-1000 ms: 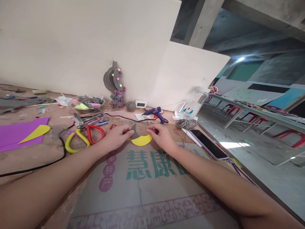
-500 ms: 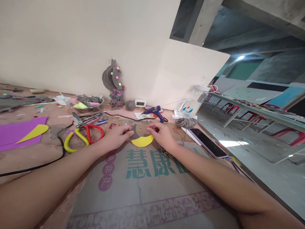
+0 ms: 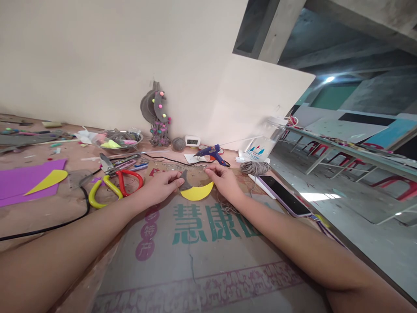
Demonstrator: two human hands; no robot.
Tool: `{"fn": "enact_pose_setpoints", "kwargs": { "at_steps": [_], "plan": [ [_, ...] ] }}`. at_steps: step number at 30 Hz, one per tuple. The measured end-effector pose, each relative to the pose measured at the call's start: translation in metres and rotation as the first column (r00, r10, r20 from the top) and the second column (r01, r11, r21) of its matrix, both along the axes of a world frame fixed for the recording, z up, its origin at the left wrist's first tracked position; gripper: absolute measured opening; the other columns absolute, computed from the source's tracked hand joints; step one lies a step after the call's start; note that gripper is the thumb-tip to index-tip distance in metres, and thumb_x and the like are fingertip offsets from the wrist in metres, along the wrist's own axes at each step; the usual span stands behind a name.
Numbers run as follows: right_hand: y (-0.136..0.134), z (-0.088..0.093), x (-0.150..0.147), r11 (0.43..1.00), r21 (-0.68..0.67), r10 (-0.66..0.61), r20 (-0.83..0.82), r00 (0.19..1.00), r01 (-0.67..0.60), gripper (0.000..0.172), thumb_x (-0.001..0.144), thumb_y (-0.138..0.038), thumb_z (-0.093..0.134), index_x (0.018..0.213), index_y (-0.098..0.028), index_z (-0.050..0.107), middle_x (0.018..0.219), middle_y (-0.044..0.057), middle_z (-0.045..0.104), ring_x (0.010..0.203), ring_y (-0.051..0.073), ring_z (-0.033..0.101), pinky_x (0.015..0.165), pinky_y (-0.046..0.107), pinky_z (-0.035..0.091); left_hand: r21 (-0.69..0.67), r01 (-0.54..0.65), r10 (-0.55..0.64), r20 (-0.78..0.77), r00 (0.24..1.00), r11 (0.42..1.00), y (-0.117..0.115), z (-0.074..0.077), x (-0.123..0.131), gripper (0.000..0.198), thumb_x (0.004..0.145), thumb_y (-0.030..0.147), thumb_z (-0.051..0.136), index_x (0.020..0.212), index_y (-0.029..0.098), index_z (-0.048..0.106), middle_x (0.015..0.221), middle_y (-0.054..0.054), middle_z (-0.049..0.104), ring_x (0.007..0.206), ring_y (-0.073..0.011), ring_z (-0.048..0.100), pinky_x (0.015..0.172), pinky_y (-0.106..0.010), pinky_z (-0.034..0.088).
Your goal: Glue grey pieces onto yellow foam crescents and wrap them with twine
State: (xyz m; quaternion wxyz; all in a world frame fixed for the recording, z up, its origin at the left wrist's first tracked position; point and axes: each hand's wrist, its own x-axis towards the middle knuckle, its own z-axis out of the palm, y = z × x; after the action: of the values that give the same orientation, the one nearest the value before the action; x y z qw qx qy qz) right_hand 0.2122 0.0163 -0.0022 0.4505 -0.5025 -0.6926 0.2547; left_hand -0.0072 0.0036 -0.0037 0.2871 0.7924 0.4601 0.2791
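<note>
A yellow crescent (image 3: 197, 192) with its left part wound in grey yarn (image 3: 185, 181) is held above the cardboard sheet (image 3: 169, 261). My left hand (image 3: 166, 186) pinches it by the wrapped left end. Close to its bare right tip, my right hand (image 3: 223, 179) has thumb and finger pressed together on what looks like the grey yarn; the strand at the fingertips is too thin to see clearly. Loose yarn strands (image 3: 228, 205) show below the right palm.
A blue glue gun (image 3: 210, 152) and a yarn ball (image 3: 254, 167) lie behind my hands. Pliers with red and yellow handles (image 3: 106, 191), purple sheets (image 3: 19, 180) and a bowl (image 3: 119, 148) are at left. At right are a phone (image 3: 285, 195) and a clear bucket (image 3: 262, 141).
My right hand has shifted slightly right and up from the crescent, so its yellow right tip now shows. The left hand keeps its pinch on the wrapped end.
</note>
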Motion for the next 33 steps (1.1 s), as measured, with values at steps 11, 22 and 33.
{"fn": "enact_pose_setpoints", "kwargs": {
  "at_steps": [11, 22, 33],
  "plan": [
    [-0.016, 0.006, 0.000, 0.990, 0.123, 0.080, -0.044, 0.996, -0.074, 0.031, 0.086, -0.047, 0.040, 0.082, -0.019, 0.053, 0.073, 0.001, 0.049, 0.062, 0.012, 0.046, 0.058, 0.024, 0.040, -0.075, -0.043, 0.058, 0.201, 0.978, 0.996, 0.003, -0.002, -0.002, 0.035, 0.081, 0.047, 0.043, 0.062, 0.018, 0.043, 0.055, 0.005, 0.044, 0.050, -0.0097, 0.039, 0.047, -0.022, 0.027],
    [-0.021, 0.005, -0.005, 0.984, 0.180, -0.010, 0.144, 0.990, -0.016, 0.023, 0.080, -0.043, 0.053, 0.074, -0.020, 0.052, 0.058, -0.003, 0.044, 0.053, 0.011, 0.041, 0.052, 0.024, 0.034, -0.107, -0.057, 0.085, 0.286, 0.954, 0.993, 0.001, 0.001, -0.001, 0.035, 0.080, 0.051, 0.045, 0.083, 0.017, 0.056, 0.069, 0.001, 0.058, 0.057, -0.0111, 0.047, 0.052, -0.022, 0.034],
    [-0.038, 0.012, -0.010, 0.917, 0.311, 0.144, 0.330, 0.933, -0.251, 0.018, 0.087, -0.032, 0.046, 0.087, -0.018, 0.057, 0.078, 0.004, 0.061, 0.069, 0.014, 0.053, 0.066, 0.027, 0.042, -0.168, -0.093, 0.148, 0.349, 0.925, 0.981, 0.000, 0.006, -0.002, 0.045, 0.072, 0.039, 0.059, 0.112, 0.018, 0.058, 0.086, -0.004, 0.065, 0.062, -0.0127, 0.054, 0.052, -0.022, 0.037]
  ]
}}
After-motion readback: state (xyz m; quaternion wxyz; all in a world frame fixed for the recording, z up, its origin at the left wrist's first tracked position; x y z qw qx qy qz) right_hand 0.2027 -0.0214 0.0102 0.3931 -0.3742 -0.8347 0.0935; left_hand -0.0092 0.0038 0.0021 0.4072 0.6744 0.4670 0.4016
